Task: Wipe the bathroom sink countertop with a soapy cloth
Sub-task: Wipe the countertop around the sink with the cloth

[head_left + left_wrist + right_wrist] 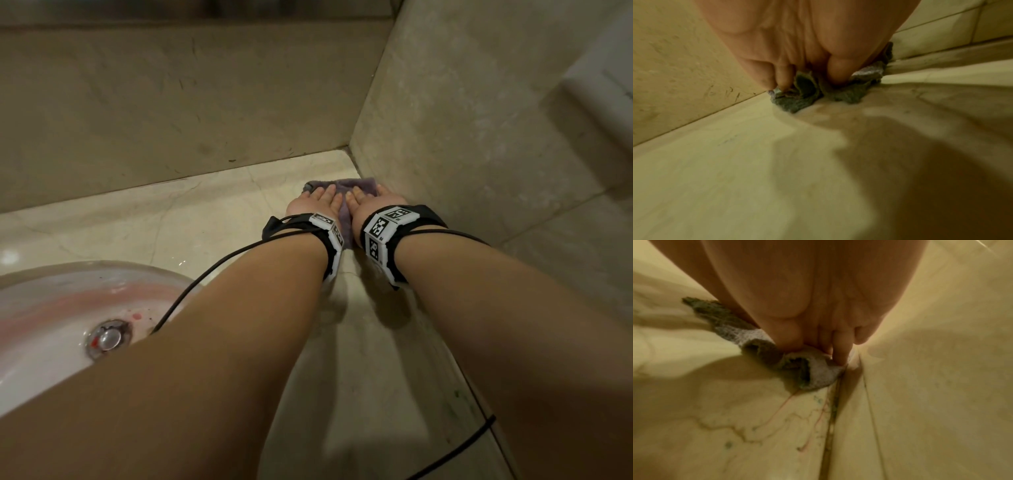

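Observation:
A grey-purple cloth point(346, 186) lies bunched on the pale marble countertop point(205, 219), in the far corner where the back wall meets the right wall. Both hands lie side by side on it. My left hand point(318, 202) presses down on the cloth's left part with straight fingers, and my right hand point(370, 202) presses its right part against the side wall. In the left wrist view the left hand point(797, 40) pushes folds of the cloth point(803, 100) down. In the right wrist view the right hand point(818, 296) pins the cloth point(818, 373) at the wall seam.
The white sink basin point(51, 308) with a metal drain point(108, 337) and pinkish stains sits at the near left. A black cable point(205, 270) runs from the left wrist across the basin rim. A white box point(609, 89) is mounted on the right wall point(479, 137).

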{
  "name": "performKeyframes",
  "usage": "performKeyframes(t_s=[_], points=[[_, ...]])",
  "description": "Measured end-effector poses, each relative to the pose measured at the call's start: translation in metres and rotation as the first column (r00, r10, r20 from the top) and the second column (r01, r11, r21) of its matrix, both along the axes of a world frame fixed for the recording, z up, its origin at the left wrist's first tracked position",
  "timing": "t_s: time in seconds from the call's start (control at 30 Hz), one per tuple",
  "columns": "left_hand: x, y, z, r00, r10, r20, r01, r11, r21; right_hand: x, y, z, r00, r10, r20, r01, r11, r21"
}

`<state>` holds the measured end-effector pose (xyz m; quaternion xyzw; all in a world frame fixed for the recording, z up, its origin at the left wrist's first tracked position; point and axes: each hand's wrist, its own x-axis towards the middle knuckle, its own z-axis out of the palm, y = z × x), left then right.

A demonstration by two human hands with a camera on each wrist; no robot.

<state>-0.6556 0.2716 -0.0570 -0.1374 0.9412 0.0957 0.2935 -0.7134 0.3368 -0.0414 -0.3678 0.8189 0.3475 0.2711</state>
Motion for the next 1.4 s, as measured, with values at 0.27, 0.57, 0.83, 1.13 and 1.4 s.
performKeyframes(t_s=[0.27, 0.57, 0.83, 1.13, 1.4], points=[[0.01, 0.011, 0.0, 1.0, -0.021, -0.002, 0.021, 1.0, -0.007, 0.015, 0.014, 0.006, 1.0, 0.024, -0.016, -0.024, 0.999, 0.028], [0.021, 0.027, -0.001, 0.999, -0.049, 0.015, 0.049, 0.999, -0.016, 0.026, 0.029, 0.002, 1.0, 0.018, -0.017, -0.018, 0.999, 0.026], [0.028, 0.036, -0.003, 0.998, -0.065, 0.012, 0.065, 0.998, -0.012, 0.032, 0.041, -0.001, 0.999, 0.017, -0.038, -0.015, 0.998, 0.056], [0.043, 0.055, -0.003, 0.983, -0.178, 0.035, 0.181, 0.973, -0.141, 0.037, 0.062, -0.01, 0.994, 0.066, -0.084, -0.058, 0.994, 0.093], [0.054, 0.068, -0.003, 0.982, -0.182, 0.051, 0.188, 0.971, -0.145, 0.047, 0.078, -0.015, 0.993, 0.06, -0.098, -0.048, 0.992, 0.115]])
